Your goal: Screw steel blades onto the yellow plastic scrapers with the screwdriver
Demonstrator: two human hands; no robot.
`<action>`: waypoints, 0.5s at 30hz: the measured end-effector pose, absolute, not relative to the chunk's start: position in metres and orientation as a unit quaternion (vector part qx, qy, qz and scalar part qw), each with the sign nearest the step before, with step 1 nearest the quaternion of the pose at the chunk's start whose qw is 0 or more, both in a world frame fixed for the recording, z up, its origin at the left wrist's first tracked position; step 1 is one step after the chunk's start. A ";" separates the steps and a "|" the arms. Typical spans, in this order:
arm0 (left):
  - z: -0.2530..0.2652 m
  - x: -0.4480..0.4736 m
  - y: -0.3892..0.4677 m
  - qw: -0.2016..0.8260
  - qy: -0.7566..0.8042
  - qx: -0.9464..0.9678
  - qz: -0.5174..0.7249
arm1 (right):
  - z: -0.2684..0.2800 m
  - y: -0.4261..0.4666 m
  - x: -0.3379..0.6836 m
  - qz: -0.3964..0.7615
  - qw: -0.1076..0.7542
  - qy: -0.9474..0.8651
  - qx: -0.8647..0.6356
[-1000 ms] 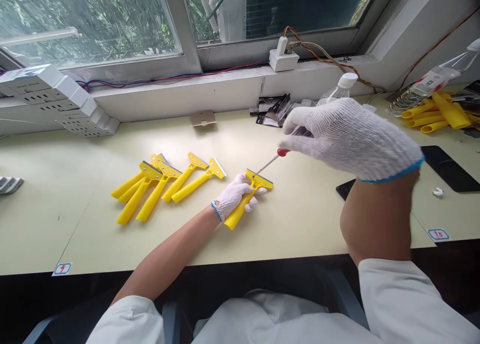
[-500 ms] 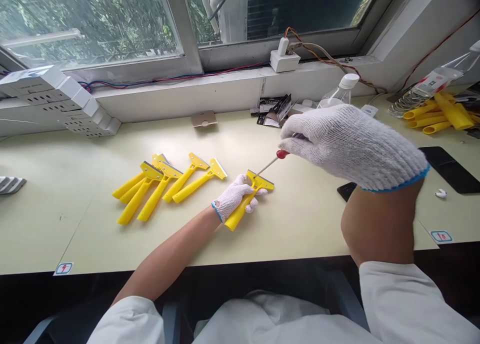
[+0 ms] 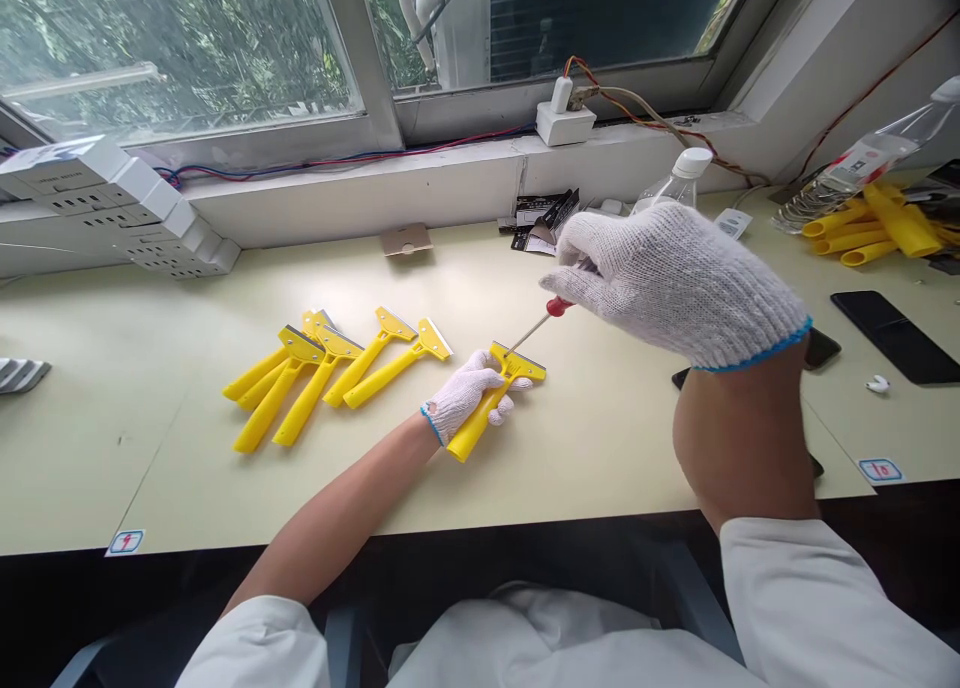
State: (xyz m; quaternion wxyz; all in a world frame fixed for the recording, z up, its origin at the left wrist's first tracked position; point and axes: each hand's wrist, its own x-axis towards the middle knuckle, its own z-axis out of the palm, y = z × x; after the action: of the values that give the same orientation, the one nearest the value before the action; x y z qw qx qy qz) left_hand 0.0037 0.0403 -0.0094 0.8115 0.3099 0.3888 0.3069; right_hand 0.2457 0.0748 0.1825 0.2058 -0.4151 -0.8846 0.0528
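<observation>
My left hand [image 3: 466, 396], in a white knitted glove with a blue edge, is wrapped around a yellow scraper [image 3: 478, 423] just below its head. My right hand [image 3: 667, 283], gloved the same way, grips a screwdriver [image 3: 556, 307] with a red handle, most of which the fingers hide. The thin metal shaft slants down to the left, and its tip meets the scraper's head near a screw spot. To the left, several more yellow scrapers [image 3: 311, 393] lie fanned out on the pale table [image 3: 570, 468], their bladed heads pointing away from me.
A clear bottle [image 3: 688, 168] stands behind my right hand. At right are a black phone [image 3: 896, 336], a white earbud [image 3: 877, 383] and yellow handles [image 3: 896, 223]. Stacked white boxes [image 3: 135, 203], a small cardboard piece [image 3: 406, 240] and black packaging [image 3: 544, 220] lie along the window side.
My right hand has turned and shifted slightly left, its wrist rolling over, while the screwdriver tip stays on the scraper head. My left hand keeps its hold. The view has moved very slightly.
</observation>
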 end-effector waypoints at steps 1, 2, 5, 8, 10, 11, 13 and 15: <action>-0.010 0.004 0.041 0.812 0.389 0.308 0.308 | 0.182 0.075 0.245 0.042 0.209 -0.885 -0.413; -0.011 0.004 0.041 0.811 0.390 0.306 0.309 | 0.181 0.075 0.245 0.028 0.208 -0.888 -0.409; -0.012 0.004 0.041 0.810 0.392 0.306 0.310 | 0.181 0.076 0.248 0.029 0.187 -0.908 -0.375; -0.011 0.004 0.040 0.809 0.389 0.311 0.311 | 0.182 0.077 0.249 0.033 0.175 -0.898 -0.403; -0.011 0.004 0.041 0.808 0.389 0.314 0.313 | 0.182 0.077 0.247 0.022 0.182 -0.877 -0.444; -0.011 0.003 0.041 0.807 0.390 0.313 0.314 | 0.181 0.077 0.246 0.017 0.187 -0.870 -0.456; -0.013 0.003 0.041 0.808 0.393 0.308 0.313 | 0.180 0.077 0.244 0.013 0.194 -0.872 -0.450; -0.014 0.002 0.042 0.809 0.392 0.306 0.313 | 0.181 0.076 0.245 0.022 0.193 -0.892 -0.409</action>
State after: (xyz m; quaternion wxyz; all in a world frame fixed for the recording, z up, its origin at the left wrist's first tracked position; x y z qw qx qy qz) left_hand 0.0024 0.0417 -0.0142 0.8091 0.3063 0.3916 0.3132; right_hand 0.2446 0.0762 0.1807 0.1927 -0.4092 -0.8916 0.0221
